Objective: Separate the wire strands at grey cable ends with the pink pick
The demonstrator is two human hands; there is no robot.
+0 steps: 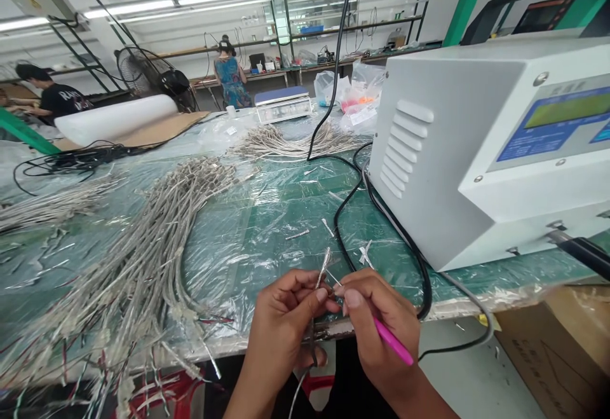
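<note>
My left hand (pixel 283 323) is closed in a pinch on a thin braided silver cable (pixel 323 266) whose frayed end sticks up above my fingers; the rest of it hangs down below the table edge. My right hand (pixel 376 327) is closed on a pink-handled tool (pixel 393 341), its thin metal tip touching the cable end. Both hands sit at the front edge of the table, almost touching each other.
A large pile of braided cables (pixel 143 260) covers the plastic-sheeted green table (pixel 267 215) at left. A white machine (pixel 490 145) stands at right, black cords (pixel 381 215) running by it. A cardboard box (pixel 562 355) sits low right. Two people work far behind.
</note>
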